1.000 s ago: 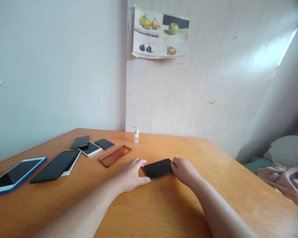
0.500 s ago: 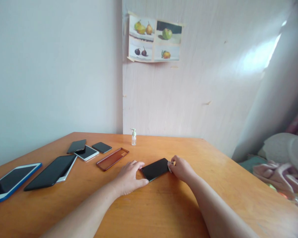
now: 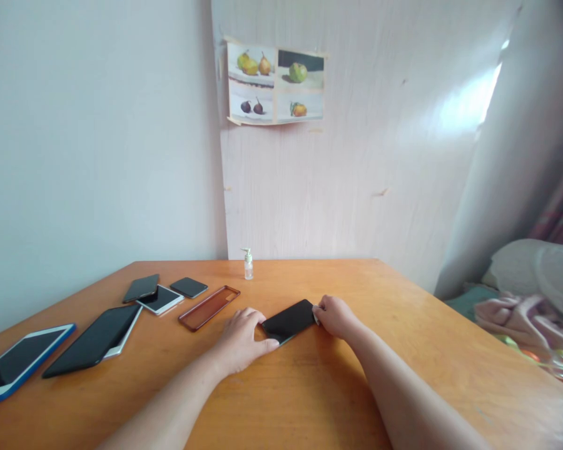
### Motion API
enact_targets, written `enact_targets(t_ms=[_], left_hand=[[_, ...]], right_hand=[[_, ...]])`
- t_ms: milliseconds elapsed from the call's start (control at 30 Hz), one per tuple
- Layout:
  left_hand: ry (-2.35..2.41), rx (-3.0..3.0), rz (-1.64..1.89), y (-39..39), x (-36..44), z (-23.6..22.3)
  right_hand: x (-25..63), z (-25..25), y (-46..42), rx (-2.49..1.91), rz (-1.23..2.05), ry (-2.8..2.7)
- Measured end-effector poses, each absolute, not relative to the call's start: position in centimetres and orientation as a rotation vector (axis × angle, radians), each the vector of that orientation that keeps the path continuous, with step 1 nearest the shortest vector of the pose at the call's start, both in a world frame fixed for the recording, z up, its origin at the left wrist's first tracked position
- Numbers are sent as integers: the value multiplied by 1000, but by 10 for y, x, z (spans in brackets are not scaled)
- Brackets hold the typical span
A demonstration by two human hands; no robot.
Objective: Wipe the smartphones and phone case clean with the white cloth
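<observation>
Your two forearms bare from the elbow down, no sleeves in view, no watch, bracelet or ring to be seen, no gloves, your left hand (image 3: 241,337) and right hand (image 3: 336,315) both uncovered, nails too small to make out

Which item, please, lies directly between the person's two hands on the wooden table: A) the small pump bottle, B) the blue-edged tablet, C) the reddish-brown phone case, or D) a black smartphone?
D: the black smartphone lies flat on the table, with the left hand at its near-left end and the right hand at its far-right end; the phone case lies apart to the left.
</observation>
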State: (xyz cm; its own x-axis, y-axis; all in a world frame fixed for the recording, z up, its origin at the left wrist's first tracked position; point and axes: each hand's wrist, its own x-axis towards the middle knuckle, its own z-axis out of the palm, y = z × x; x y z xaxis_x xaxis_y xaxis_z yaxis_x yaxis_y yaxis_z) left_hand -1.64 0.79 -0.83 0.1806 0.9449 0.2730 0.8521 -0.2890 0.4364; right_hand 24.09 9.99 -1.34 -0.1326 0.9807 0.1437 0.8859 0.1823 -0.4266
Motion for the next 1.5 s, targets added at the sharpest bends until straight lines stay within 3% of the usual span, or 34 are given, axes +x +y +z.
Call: enact_targets(t_ms=[200, 400, 533, 933, 1267, 1500], left_hand=[[1677, 2084, 933, 5, -10, -9], [1305, 1918, 1087, 8, -3, -14], [1375, 1929, 1204, 10, -4, -16], [1399, 2095, 1062, 9, -5, -16], [1415, 2142, 1047, 5, -3, -12], [1483, 2198, 1024, 2, -1, -9]], right_hand=[[240, -17, 104, -1711, 378, -1981], [239, -14, 106, -1615, 448, -1783], [237, -5, 103, -1505, 462, -1645], [227, 8, 86, -1403, 428, -1623], [166, 11, 27, -1129, 491, -2014], [206, 18, 63, -1501, 376, -1789]])
